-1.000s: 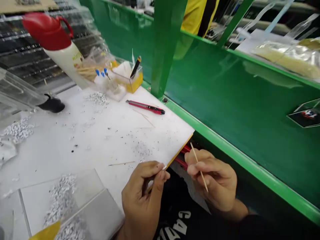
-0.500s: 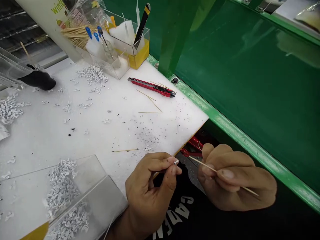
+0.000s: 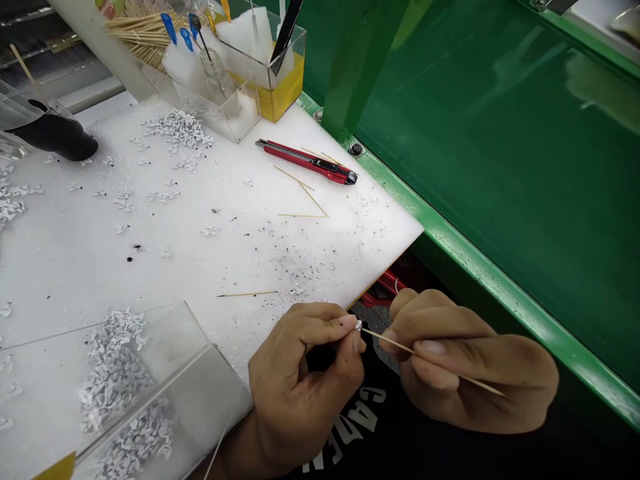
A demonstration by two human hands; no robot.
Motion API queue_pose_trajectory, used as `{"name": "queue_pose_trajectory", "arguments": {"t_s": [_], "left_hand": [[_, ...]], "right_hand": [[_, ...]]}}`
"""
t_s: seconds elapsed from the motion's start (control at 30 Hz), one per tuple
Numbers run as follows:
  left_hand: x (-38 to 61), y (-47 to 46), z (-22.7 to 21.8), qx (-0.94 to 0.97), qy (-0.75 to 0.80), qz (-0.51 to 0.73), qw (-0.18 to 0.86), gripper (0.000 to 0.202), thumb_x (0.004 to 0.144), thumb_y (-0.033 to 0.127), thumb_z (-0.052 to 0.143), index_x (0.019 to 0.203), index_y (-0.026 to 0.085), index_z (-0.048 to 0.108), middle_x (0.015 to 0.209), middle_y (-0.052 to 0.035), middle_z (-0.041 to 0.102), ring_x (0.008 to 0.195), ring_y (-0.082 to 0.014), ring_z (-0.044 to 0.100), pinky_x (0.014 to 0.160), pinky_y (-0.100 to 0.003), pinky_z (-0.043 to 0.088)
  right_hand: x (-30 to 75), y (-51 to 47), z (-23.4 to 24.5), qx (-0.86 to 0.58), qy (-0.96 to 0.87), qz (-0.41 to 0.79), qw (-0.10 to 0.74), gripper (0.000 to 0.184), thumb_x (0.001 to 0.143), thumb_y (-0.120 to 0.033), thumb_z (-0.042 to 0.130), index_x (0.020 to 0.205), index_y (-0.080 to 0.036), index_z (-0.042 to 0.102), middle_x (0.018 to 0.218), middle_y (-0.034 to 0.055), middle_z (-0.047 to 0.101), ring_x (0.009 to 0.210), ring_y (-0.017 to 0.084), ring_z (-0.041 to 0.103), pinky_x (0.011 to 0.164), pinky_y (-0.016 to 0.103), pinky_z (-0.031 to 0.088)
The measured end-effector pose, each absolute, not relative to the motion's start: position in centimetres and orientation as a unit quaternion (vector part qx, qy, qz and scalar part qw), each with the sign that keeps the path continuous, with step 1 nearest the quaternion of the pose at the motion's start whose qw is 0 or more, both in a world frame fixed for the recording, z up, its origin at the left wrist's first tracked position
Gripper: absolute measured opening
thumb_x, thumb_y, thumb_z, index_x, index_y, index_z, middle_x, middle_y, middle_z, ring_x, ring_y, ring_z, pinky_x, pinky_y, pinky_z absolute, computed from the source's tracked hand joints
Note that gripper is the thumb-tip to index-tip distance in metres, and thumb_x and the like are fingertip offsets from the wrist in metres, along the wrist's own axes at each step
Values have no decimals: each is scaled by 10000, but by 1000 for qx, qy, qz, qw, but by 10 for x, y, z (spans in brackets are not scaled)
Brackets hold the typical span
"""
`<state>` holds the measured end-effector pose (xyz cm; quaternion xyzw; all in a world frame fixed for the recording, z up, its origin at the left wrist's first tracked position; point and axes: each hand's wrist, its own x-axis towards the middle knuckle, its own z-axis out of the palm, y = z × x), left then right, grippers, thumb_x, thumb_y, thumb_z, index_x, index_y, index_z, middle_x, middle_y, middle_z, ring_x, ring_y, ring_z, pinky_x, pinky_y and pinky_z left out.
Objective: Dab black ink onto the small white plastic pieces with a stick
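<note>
My left hand (image 3: 300, 380) pinches a tiny white crumpled piece (image 3: 359, 325) between thumb and fingertips, just off the near edge of a white foam board (image 3: 210, 267). My right hand (image 3: 470, 363) grips a thin wooden stick (image 3: 415, 350) between thumb and fingers. The stick's tip reaches the tiny piece. Loose white pieces, black specks and a few wooden splinters lie on the board. Part of the pinched piece is hidden by my fingertips.
A red utility knife (image 3: 310, 162) lies on the board near a green metal rail (image 3: 500, 293). A transparent tray (image 3: 165, 393) holds white pieces at lower left. A transparent box (image 3: 273, 80) with foam and a bundle of wooden sticks (image 3: 143, 33) stand at the back.
The stick's tip has moved left from a small gap to the tiny white piece. My hands have come closer together. The view has shifted slightly, moving the board's contents up and left.
</note>
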<state>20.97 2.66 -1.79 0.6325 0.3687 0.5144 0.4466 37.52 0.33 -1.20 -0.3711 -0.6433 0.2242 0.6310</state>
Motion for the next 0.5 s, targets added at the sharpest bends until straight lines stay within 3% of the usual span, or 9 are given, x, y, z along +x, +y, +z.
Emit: {"name": "queue_pose_trajectory", "arguments": {"t_s": [0.23,0.5], "left_hand": [[208,28,-17,639,363,511,447,199,918,20,719,1020,184,675,926,-10,736,769,-112,715,632,-195,628],[210,28,-18,646,374,512,426,187,908,34,720,986,192,655,892,-3,730,761,-112,705,619,-190,601]], "right_hand": [[372,0,-12,-401,-669,153,607,341,1057,-134,609,1388,-163,685,954,64,755,769,133,692,639,313,612],[372,-8,-20,-408,-684,112,595,413,1004,-189,729,1411,-149,676,996,81,797,778,178,717,607,352,603]]}}
